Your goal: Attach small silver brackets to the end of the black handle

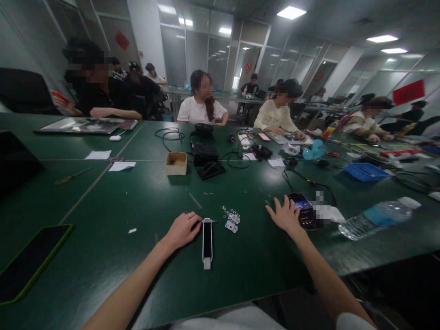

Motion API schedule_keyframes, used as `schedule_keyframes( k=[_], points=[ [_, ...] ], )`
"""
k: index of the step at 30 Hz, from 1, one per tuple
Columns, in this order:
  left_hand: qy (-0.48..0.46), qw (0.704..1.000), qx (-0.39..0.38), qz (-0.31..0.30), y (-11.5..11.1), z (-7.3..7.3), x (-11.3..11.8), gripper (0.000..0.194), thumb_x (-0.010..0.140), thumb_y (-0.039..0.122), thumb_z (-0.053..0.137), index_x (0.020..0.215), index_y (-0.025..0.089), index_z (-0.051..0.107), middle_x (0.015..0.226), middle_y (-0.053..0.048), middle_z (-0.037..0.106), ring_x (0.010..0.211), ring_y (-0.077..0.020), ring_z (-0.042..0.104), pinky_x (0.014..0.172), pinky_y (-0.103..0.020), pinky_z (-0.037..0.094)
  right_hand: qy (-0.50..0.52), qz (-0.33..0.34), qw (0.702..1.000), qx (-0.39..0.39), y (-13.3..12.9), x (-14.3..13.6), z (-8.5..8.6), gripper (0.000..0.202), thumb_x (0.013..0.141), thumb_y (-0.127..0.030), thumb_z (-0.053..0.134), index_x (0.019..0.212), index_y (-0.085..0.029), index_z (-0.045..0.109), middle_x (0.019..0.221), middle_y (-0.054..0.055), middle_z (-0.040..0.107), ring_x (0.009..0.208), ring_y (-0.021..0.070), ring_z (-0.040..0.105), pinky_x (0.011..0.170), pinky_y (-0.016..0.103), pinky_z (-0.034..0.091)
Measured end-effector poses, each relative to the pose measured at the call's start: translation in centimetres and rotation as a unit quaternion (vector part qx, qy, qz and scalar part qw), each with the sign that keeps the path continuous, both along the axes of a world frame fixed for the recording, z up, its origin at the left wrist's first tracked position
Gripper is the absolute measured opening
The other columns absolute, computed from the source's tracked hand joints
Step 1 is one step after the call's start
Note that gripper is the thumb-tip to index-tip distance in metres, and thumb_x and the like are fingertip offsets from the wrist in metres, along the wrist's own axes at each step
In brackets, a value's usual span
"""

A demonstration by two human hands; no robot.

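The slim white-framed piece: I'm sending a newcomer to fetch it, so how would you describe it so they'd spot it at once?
On the green table, find the wearer's left hand. Just right of it, the slim white-framed piece lies lengthwise toward the wearer. Its long dark middle sets it apart from the small silvery plates farther right.

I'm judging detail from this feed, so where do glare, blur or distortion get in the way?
Head view: ceiling lights burn out white; head view, lower left: pale sheen on the green table; head view, right: the bottle looks stretched, probably by the lens; head view, centre: small metal parts look soft.
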State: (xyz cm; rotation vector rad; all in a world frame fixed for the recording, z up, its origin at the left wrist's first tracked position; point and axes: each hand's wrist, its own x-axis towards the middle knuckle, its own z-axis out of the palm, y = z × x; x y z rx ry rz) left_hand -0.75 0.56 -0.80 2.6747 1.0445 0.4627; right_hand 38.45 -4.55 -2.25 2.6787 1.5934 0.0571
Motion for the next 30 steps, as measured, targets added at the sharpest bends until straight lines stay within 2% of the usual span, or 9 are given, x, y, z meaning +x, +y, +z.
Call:
schedule_keyframes(
  k=[12, 22, 27, 30],
  points=[
    [-0.007, 1.000, -0.015, -0.001, 0.0, 0.2, 0.0, 0.020, 0.091, 0.023, 0.042, 0.097, 0.018, 0.061, 0.091, -0.005, 0.061, 0.077, -0.0151, 0.057, 0.071, -0.028, 0.042, 0.006, 0.018, 1.000, -0.025, 0.7, -0.9, 0.8, 0.066, 0.089, -0.059, 0.018, 0.142, -0.020, 0.029, 0.149, 0.017, 0.009, 0.135, 0.0395, 0.010, 0.103, 0.058, 0.012],
    [-0.010, 1.000, -0.007, -0.004, 0.0, 0.1, 0.0, 0.020, 0.091, 0.024, 0.042, 0.097, 0.018, 0.060, 0.091, -0.005, 0.061, 0.077, -0.0152, 0.057, 0.072, -0.028, 0.042, 0.015, -0.013, 0.999, -0.028, 0.5, -1.1, 0.9, 0.070, 0.088, -0.062, 0.015, 0.141, -0.018, 0.030, 0.149, 0.018, 0.010, 0.135, 0.0400, 0.009, 0.100, 0.065, 0.009],
    [-0.004, 1.000, -0.012, 0.001, 0.0, 0.3, 0.1, 0.021, 0.091, 0.023, 0.041, 0.096, 0.018, 0.061, 0.091, -0.005, 0.061, 0.077, -0.0151, 0.057, 0.072, -0.028, 0.043, 0.030, -0.047, 0.998, -0.034, 1.3, -1.1, 0.9, 0.069, 0.088, -0.061, 0.012, 0.141, -0.020, 0.030, 0.149, 0.018, 0.008, 0.134, 0.0415, 0.008, 0.095, 0.069, 0.011],
    [-0.002, 1.000, -0.015, 0.000, 0.0, 0.3, 0.1, 0.021, 0.091, 0.023, 0.041, 0.097, 0.018, 0.061, 0.091, -0.005, 0.061, 0.076, -0.0149, 0.057, 0.072, -0.028, 0.043, 0.036, -0.027, 0.999, -0.029, 2.3, -1.1, 0.8, 0.066, 0.090, -0.059, 0.013, 0.140, -0.020, 0.030, 0.149, 0.018, 0.009, 0.134, 0.0408, 0.008, 0.095, 0.069, 0.014]
  ],
)
